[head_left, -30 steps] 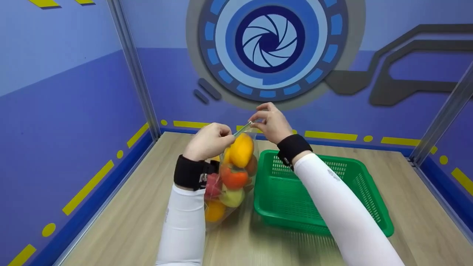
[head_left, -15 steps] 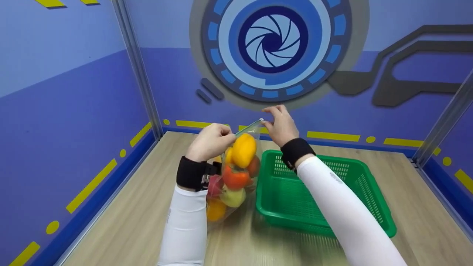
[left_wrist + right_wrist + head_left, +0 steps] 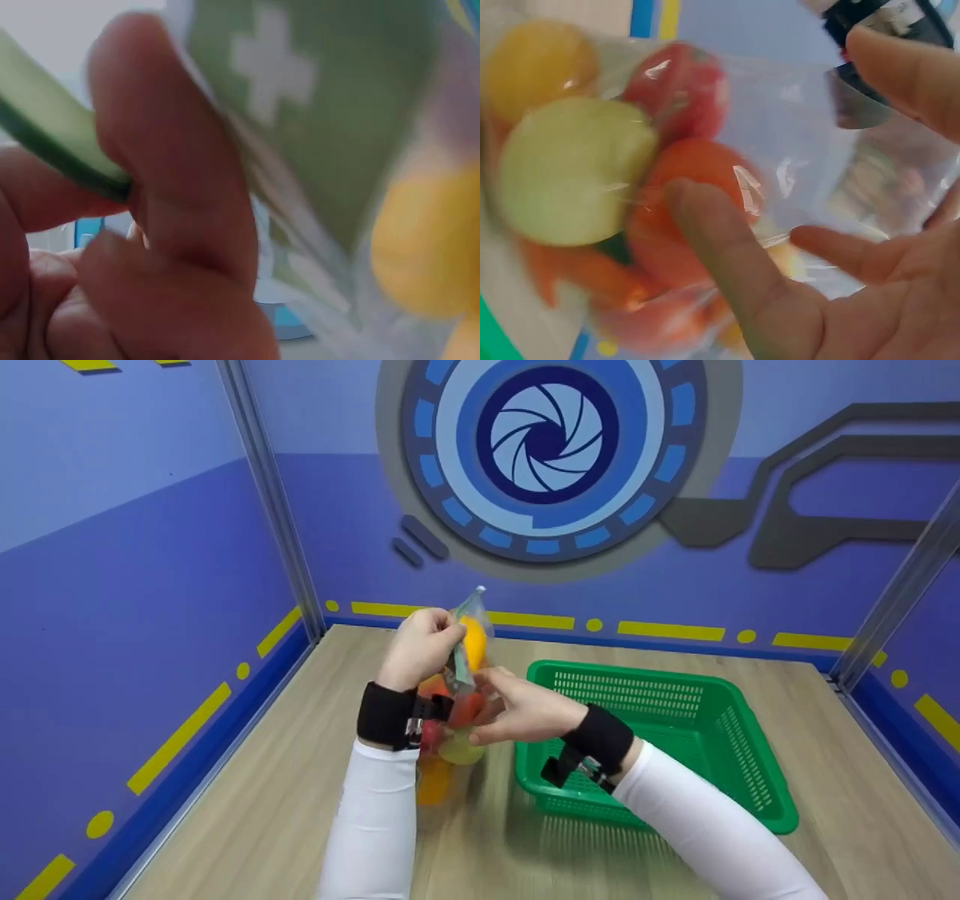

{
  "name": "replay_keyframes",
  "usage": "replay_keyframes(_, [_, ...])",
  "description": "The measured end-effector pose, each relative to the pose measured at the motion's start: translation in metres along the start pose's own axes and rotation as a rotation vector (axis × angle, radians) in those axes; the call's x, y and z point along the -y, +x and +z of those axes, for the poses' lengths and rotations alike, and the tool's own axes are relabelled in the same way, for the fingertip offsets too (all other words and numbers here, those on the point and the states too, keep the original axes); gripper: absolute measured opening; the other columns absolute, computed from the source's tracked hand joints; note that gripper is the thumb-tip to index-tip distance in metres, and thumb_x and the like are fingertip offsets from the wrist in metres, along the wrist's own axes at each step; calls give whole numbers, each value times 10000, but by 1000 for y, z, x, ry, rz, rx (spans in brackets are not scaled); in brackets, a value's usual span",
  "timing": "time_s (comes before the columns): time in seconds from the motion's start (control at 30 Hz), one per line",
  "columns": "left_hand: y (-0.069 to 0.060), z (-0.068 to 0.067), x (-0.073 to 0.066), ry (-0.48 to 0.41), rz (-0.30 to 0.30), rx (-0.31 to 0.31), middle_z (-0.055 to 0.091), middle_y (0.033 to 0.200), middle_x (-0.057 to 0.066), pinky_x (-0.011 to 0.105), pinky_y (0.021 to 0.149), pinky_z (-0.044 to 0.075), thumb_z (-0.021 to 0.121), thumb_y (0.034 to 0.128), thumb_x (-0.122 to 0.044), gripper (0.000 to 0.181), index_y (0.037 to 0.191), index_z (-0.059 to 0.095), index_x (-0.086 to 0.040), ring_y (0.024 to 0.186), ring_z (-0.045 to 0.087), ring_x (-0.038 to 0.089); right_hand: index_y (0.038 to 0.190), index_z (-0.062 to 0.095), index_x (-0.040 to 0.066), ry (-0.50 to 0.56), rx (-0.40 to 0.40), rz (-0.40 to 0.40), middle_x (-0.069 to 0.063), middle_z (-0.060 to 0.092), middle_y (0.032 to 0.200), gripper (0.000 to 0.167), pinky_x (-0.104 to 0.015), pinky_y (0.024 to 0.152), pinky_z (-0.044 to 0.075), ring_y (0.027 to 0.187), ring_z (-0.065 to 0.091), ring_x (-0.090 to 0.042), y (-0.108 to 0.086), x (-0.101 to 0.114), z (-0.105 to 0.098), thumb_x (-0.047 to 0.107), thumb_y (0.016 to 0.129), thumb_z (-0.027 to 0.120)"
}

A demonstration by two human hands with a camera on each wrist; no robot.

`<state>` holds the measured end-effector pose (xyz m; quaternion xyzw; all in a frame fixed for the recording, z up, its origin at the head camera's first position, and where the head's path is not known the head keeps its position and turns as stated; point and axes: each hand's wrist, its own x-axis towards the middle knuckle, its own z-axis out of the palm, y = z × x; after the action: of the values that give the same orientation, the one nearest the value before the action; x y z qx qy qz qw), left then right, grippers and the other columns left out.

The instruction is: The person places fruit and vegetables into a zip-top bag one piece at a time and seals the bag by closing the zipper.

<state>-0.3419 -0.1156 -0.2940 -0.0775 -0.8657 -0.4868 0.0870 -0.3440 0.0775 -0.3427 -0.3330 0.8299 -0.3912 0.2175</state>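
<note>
A clear zip bag (image 3: 481, 607) of fruit and vegetables stands upright on the table, left of centre in the head view. My left hand (image 3: 418, 649) pinches its top edge, where the left wrist view shows a green band (image 3: 337, 97) with a white cross. Inside are a yellow fruit (image 3: 474, 643), a pale green round one (image 3: 570, 172), an orange-red one (image 3: 705, 169) and a red one (image 3: 679, 86). My right hand (image 3: 532, 709) is at the bag's right side, its fingers extended. Whether the fingertips press the plastic is hard to tell.
A green perforated plastic basket (image 3: 637, 669) sits right of the bag, partly beneath my right forearm. The wooden table (image 3: 247, 810) is bordered by blue panels (image 3: 150, 585) at the left and back, with metal posts at the corners.
My right hand has left the zip's far end and come down to the bag's right side. The bag's top has turned, its free corner now pointing up. My left hand keeps its pinch.
</note>
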Motion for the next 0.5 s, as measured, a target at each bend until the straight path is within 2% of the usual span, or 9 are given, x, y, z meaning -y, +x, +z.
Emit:
replay_keyframes(0.13, [13,11,8,-2,-58,-47,532,640,-7,223,508,448,581,1007,-195,257,777,572,-82,515,530,102,1571,397,120,62,19,-55,-185,372,1602,689,-482,1026,542,1310,619,-345,22,-19,-1,205,964,712])
replay_keyframes(0.23, [25,22,17,-58,-133,-48,666,690,47,229,553,532,579,1028,-221,242,849,606,-60,549,630,94,1526,469,74,170,-35,-27,-194,591,1431,529,-498,1007,553,1208,684,-291,41,-37,-4,216,1035,606])
replay_keyframes(0.33, [36,29,25,-156,-197,-23,746,761,141,260,591,587,551,1052,-209,239,908,614,-30,561,693,114,1489,533,79,297,-106,58,-194,681,1287,446,-448,925,589,1071,720,-213,58,-52,-8,265,1084,507])
replay_keyframes(0.43, [45,33,34,-131,-211,22,770,847,164,260,610,589,519,1056,-196,279,946,665,15,615,717,123,1489,541,102,372,-132,113,-174,678,1318,428,-363,830,593,1024,744,-213,73,-64,-13,269,1105,452])
replay_keyframes(0.5, [50,32,40,-68,-203,2,770,912,154,244,646,564,512,1037,-173,267,987,693,18,683,696,131,1465,563,83,372,-137,136,-175,663,1364,411,-343,801,591,1027,753,-223,81,-72,-18,247,1112,432])
